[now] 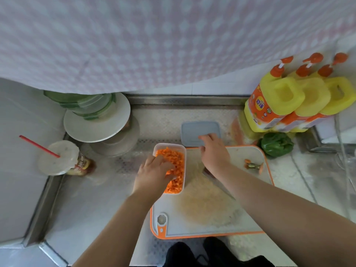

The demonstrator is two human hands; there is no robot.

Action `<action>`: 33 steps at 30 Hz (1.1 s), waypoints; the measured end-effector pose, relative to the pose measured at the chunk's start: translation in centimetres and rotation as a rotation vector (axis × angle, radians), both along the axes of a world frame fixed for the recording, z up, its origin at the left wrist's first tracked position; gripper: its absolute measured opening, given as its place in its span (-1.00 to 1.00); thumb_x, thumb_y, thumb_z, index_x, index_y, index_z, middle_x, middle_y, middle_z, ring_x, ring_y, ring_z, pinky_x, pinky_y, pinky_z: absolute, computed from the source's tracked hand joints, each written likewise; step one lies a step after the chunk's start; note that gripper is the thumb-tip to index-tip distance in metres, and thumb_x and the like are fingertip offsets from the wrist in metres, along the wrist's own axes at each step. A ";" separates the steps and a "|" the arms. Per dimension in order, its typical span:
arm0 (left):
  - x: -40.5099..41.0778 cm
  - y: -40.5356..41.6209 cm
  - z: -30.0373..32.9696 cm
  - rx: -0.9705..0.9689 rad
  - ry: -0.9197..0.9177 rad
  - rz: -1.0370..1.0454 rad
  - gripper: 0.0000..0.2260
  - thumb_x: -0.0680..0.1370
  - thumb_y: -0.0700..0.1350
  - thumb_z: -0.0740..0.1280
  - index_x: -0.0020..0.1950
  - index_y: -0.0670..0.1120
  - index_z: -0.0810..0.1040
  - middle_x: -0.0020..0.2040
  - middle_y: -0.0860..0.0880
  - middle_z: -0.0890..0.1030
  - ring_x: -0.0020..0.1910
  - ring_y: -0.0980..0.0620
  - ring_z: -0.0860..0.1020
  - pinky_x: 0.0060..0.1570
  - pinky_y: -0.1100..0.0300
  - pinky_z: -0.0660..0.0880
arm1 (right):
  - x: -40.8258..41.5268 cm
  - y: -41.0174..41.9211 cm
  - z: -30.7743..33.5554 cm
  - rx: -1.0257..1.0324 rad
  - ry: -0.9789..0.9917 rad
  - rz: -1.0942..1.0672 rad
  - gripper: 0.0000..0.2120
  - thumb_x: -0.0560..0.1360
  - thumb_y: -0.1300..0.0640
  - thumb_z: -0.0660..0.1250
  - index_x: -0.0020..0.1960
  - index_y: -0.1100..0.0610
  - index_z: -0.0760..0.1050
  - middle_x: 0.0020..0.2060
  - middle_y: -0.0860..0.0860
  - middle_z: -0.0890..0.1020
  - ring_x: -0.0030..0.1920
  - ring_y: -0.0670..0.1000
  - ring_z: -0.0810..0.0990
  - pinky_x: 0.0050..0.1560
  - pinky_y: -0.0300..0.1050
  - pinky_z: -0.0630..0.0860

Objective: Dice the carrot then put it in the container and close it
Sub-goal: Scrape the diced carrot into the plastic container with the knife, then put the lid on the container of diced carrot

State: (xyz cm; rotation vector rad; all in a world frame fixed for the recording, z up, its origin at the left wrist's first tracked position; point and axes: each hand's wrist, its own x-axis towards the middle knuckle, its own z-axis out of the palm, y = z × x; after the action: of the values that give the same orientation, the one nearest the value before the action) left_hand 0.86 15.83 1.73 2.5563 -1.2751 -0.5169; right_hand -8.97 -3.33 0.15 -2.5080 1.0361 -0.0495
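on the desk (86, 205) the orange-rimmed cutting board (210, 226) lies nearest. the left hand (154, 173) rests on the diced carrot (176, 170) filling the clear container (169, 147) at the board's left edge, fingers loosely spread. the right hand (214, 153) reaches past a knife (219, 185), fingers relaxed, fingertips touching the grey lid (196, 130) beyond.

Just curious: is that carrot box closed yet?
No, open. The container shows diced carrot; its lid lies apart under the right hand.

Left hand (154, 170) on diced carrot (176, 164)
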 end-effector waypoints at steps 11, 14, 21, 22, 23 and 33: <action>0.2 0.7 -1.1 -0.109 -0.274 -0.146 -0.76 0.21 0.02 0.64 -0.25 0.13 0.64 -0.19 0.09 0.57 -0.17 -0.05 0.55 -0.14 0.05 0.47 | -6.5 0.8 -1.3 0.010 0.111 -0.195 -0.64 0.56 -0.01 0.28 0.28 0.15 0.40 0.22 0.13 0.44 0.23 0.18 0.41 0.14 0.02 0.37; 0.2 0.7 -1.4 -0.091 -0.317 -0.201 -0.77 0.21 0.01 0.65 -0.26 0.12 0.64 -0.22 0.09 0.56 -0.19 -0.04 0.55 -0.15 0.07 0.47 | -11.5 1.3 -2.2 0.031 0.257 -0.288 -0.49 0.49 -0.14 0.34 0.29 0.15 0.37 0.24 0.15 0.41 0.23 0.22 0.40 0.13 0.08 0.38; -0.8 -0.5 0.8 -0.203 -0.148 0.117 -0.91 0.43 -0.01 0.50 -0.16 0.00 0.66 -0.18 0.05 0.63 -0.11 -0.09 0.54 -0.08 0.04 0.40 | -17.1 1.5 -2.7 -0.054 0.334 -0.371 -0.51 0.48 -0.09 0.36 0.31 0.15 0.41 0.22 0.16 0.46 0.25 0.24 0.39 0.16 0.14 0.34; -1.3 -0.8 1.4 -0.235 -0.066 0.172 -0.92 0.46 -0.02 0.47 -0.13 -0.01 0.66 -0.18 0.05 0.64 -0.11 -0.07 0.54 -0.08 0.05 0.42 | -17.6 1.4 -2.6 -0.053 0.366 -0.372 -0.55 0.53 -0.06 0.31 0.33 0.12 0.39 0.25 0.14 0.45 0.27 0.22 0.37 0.18 0.12 0.32; -2.1 -1.3 2.0 -0.266 0.022 0.236 -0.93 0.49 -0.02 0.45 -0.11 0.00 0.66 -0.19 0.07 0.63 -0.14 -0.03 0.54 -0.11 0.08 0.43 | -18.0 1.2 -2.5 -0.052 0.392 -0.363 -0.60 0.55 -0.03 0.27 0.34 0.09 0.38 0.25 0.12 0.44 0.28 0.20 0.36 0.19 0.10 0.31; -12.3 -5.5 -1.6 -0.168 0.346 0.322 -0.85 0.58 -0.10 0.33 0.13 -0.04 0.59 0.03 0.04 0.65 0.01 -0.02 0.58 -0.08 0.15 0.49 | -18.9 0.8 -0.7 0.444 0.184 -0.374 -0.78 0.52 0.12 0.28 0.09 0.16 0.32 -0.09 0.07 0.51 -0.04 0.18 0.56 -0.13 -0.06 0.39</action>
State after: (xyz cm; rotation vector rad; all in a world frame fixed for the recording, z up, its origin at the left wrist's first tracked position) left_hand -11.42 10.37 0.14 2.3365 -0.7399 -0.7083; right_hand -27.90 -2.54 -0.56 -1.9265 1.4036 0.2768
